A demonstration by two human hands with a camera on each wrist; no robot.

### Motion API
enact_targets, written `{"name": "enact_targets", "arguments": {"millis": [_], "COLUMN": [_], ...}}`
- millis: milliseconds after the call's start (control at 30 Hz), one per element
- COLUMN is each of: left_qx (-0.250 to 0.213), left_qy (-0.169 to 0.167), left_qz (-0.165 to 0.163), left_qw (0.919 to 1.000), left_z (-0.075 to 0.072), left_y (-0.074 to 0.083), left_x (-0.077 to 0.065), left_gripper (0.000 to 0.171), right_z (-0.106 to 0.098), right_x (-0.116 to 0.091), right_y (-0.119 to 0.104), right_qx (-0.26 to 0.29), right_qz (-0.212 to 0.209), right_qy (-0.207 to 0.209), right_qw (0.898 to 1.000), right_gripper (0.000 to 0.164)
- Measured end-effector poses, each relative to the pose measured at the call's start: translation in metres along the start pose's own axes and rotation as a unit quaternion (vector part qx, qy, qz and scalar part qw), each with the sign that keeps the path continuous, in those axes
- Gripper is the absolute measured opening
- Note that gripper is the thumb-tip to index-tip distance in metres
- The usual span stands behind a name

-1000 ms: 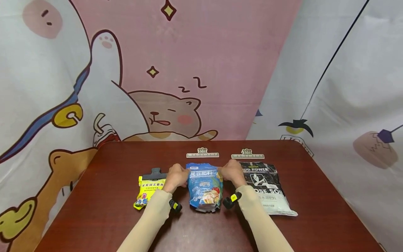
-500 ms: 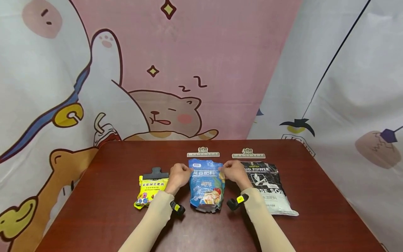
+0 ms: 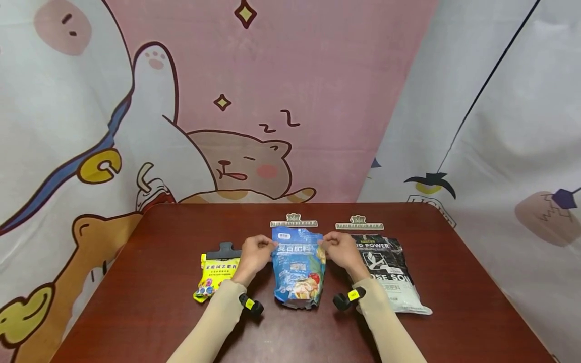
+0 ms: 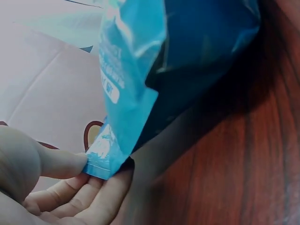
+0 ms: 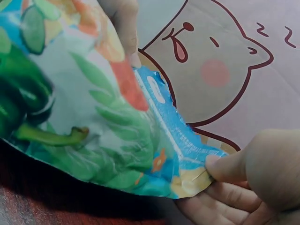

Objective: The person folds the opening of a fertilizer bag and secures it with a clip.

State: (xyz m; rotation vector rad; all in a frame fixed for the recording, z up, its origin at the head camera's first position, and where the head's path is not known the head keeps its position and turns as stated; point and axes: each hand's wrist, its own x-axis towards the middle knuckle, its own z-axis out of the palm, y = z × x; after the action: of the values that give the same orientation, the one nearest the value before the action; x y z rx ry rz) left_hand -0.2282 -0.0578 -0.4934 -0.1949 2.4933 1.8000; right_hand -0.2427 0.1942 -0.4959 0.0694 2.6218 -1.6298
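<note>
A blue fertilizer bag (image 3: 297,269) with a vegetable picture stands between both hands, its top edge torn and unclipped. My left hand (image 3: 255,254) pinches the bag's upper left edge; in the left wrist view, thumb and fingers (image 4: 110,190) grip a blue corner. On the other side, my right hand (image 3: 342,249) pinches the upper right edge, and the right wrist view shows its thumb (image 5: 229,164) pressing the bag (image 5: 117,126) against the fingers. Just behind the bag lies a pale bag clip (image 3: 294,222), with a second clip (image 3: 359,224) to its right.
To the left, a yellow fertilizer bag (image 3: 219,275) carries a dark grey clip (image 3: 224,251) on its top. A black and white soil bag (image 3: 395,282) lies at the right, partly behind the right forearm. A printed cloth hangs beyond the brown table (image 3: 145,302).
The blue bag's top has risen and straightened between my hands. Both hands have shifted slightly, the right one a little outward. The clips and other bags stay put.
</note>
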Motion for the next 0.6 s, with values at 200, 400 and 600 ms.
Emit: {"name": "enact_targets", "arguments": {"millis": [200, 400, 600], "left_qx": [-0.025, -0.047, -0.070], "left_qy": [0.010, 0.014, 0.018], "left_qz": [0.014, 0.039, 0.058], "left_qw": [0.9995, 0.9980, 0.9957], "left_z": [-0.004, -0.010, -0.015], "left_y": [0.002, 0.012, 0.020], "left_x": [-0.002, -0.007, -0.010], "left_gripper": [0.018, 0.017, 0.017], "right_z": [-0.002, -0.006, -0.011], "right_x": [-0.002, -0.005, -0.010], "right_y": [-0.003, -0.010, -0.018], "right_qx": [0.010, 0.040, 0.050], "right_qz": [-0.032, -0.055, -0.071], "right_qy": [0.018, 0.029, 0.039], "right_qw": [0.999, 0.997, 0.995], "right_gripper": [0.017, 0.017, 0.020]}}
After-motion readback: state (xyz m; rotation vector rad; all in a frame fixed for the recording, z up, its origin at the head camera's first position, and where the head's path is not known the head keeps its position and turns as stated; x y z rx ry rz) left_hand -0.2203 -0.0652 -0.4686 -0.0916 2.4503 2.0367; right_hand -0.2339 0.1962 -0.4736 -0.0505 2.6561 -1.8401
